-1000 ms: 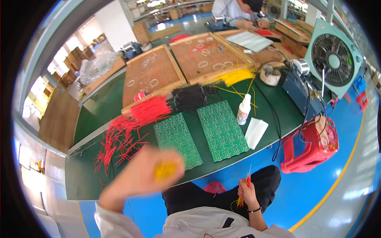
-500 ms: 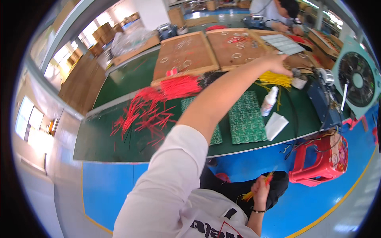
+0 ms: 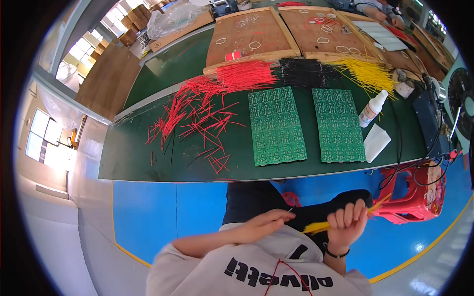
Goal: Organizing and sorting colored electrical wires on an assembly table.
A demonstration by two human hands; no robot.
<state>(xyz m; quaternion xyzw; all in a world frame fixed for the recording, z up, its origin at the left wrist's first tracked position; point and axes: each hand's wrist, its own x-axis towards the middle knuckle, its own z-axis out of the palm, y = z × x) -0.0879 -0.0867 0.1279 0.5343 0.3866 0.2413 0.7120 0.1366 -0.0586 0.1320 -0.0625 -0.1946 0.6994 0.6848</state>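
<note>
Yellow wires (image 3: 316, 227) bunched in the curled right hand (image 3: 348, 221), over the lap (image 3: 312, 214), near the green table (image 3: 128, 158). Close by, left hand (image 3: 269, 222) with fingers together; cannot tell whether holding anything.

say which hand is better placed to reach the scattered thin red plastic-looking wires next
Left, likely: left hand sits nearer those red wires; right hand grips a thin yellow wire bundle.
</note>
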